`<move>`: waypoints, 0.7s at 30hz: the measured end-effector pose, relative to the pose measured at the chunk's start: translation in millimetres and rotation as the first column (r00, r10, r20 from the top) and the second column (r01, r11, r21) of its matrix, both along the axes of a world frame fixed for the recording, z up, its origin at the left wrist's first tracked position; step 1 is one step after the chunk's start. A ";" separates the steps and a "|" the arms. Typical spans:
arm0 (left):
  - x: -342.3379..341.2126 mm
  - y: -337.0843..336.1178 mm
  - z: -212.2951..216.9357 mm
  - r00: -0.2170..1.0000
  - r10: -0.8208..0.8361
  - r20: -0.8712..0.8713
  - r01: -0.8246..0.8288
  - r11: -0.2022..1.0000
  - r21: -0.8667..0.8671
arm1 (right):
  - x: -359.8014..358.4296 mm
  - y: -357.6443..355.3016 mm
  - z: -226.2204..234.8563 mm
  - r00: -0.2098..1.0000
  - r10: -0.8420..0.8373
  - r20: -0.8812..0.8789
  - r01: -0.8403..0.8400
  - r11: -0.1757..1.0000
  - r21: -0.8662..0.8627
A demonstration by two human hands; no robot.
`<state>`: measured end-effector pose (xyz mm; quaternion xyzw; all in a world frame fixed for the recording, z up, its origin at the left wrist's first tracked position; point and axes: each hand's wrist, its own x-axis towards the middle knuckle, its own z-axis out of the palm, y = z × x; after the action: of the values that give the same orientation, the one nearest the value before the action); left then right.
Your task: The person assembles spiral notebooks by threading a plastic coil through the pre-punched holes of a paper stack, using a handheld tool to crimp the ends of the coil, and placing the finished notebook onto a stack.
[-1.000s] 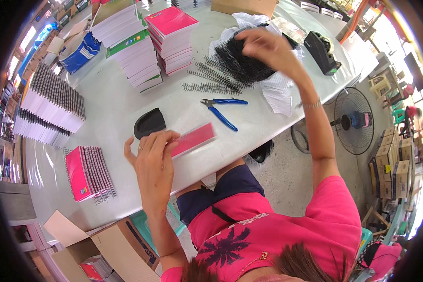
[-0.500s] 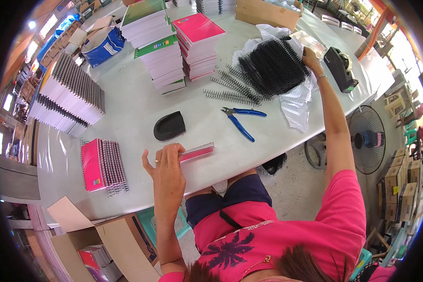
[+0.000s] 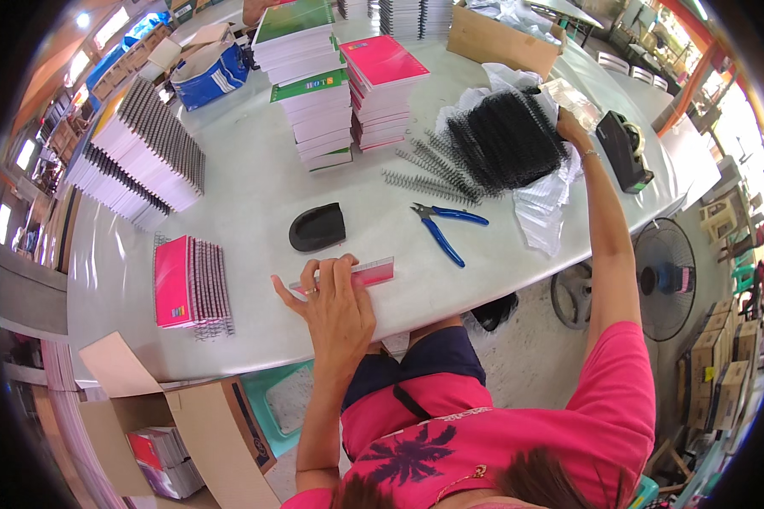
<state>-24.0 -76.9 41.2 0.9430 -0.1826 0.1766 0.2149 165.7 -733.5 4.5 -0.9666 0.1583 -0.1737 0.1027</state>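
My left hand (image 3: pixel 338 310) bends its fingers over a clear ruler (image 3: pixel 375 272) near the table's front edge; its thumb is hidden. My right hand (image 3: pixel 572 129) reaches far right and grips the side of a thick bundle of black spiral coils (image 3: pixel 509 140), its fingertips hidden behind it. White wrapping (image 3: pixel 539 222) lies under the bundle, and several loose coils (image 3: pixel 433 187) fan out to its left. Blue-handled cutting pliers (image 3: pixel 446 227) lie open in front of the coils. A black rounded pouch-like piece (image 3: pixel 318 226) rests just beyond the ruler.
Tall stacks of green-covered books (image 3: pixel 323 110) and pink-covered books (image 3: pixel 386 68) stand at the back. Coil-bound notebooks (image 3: pixel 144 153) and a pink coiled stack (image 3: pixel 176 280) sit at left. A tape dispenser (image 3: pixel 624 153) is at right, a fan (image 3: pixel 666 280) below. An open carton (image 3: pixel 216 433) stands at lower left.
My left hand has slid to the right along the ruler, which stays in place. My right hand keeps to the side of the coil bundle. The whole view has shifted slightly.
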 end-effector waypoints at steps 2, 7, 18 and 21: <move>-2.8 3.4 -1.3 0.995 0.099 0.007 -0.099 0.995 0.021 | 17.9 51.9 -30.7 0.996 0.094 0.004 -0.094 0.994 0.048; 0.4 -13.2 -13.3 0.977 0.185 0.106 -0.173 0.979 -0.110 | 8.0 40.7 -6.4 0.984 0.062 -0.165 -0.056 0.997 0.044; 5.8 -19.1 -20.7 0.961 0.190 0.200 -0.148 0.966 -0.210 | -12.8 48.7 -21.1 0.985 0.074 0.156 -0.056 0.991 -0.120; 2.8 -15.2 -20.2 0.962 0.195 0.189 -0.153 0.965 -0.213 | -16.8 53.2 -6.7 0.986 0.095 0.139 -0.085 0.994 -0.074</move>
<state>-21.2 -92.1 21.0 0.9059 -0.1018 0.3098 0.2702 149.0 -680.3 -2.2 -0.9607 0.1006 -0.2428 0.0888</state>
